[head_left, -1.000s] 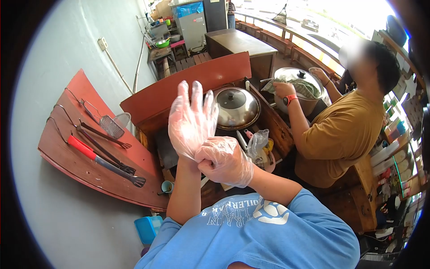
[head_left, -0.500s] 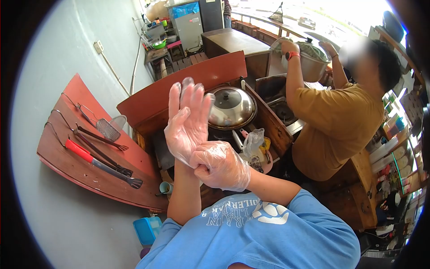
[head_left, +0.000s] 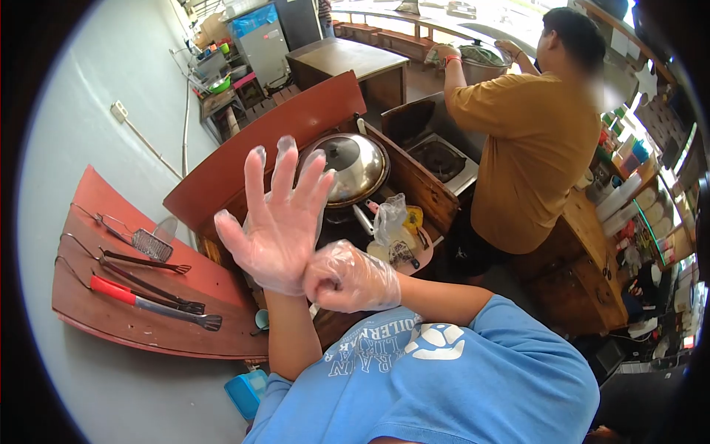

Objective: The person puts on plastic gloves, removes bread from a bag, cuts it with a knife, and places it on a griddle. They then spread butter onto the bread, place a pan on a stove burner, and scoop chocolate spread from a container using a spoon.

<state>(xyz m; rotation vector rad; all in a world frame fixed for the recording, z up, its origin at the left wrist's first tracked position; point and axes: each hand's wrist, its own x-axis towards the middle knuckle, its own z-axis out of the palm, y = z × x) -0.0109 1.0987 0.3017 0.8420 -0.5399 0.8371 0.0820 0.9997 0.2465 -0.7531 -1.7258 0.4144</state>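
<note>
My left hand (head_left: 279, 222) is raised with its palm towards me and fingers spread, inside a clear plastic glove. The film stands a little loose past the fingertips. At its wrist, my right hand (head_left: 351, 277), gloved in the same clear plastic, is closed in a fist on the glove cuff (head_left: 292, 283). Behind the hands sits a wok with a domed metal lid (head_left: 347, 166). To the right of the fist lie a clear plastic bag (head_left: 388, 218) and a yellow packet (head_left: 413, 218).
Tongs with red grips (head_left: 118, 287) and a grater (head_left: 153, 244) hang on the red board (head_left: 170, 325) at left. A co-worker in a brown shirt (head_left: 529, 148) holds a lidded pot (head_left: 477, 70) beyond a gas stove (head_left: 444, 163). A steel-topped table (head_left: 347, 55) stands behind.
My left hand's fingers have spread and its thumb has swung outward. My right fist stays at the left wrist. The co-worker has moved farther off with the pot, now lower and more distant.
</note>
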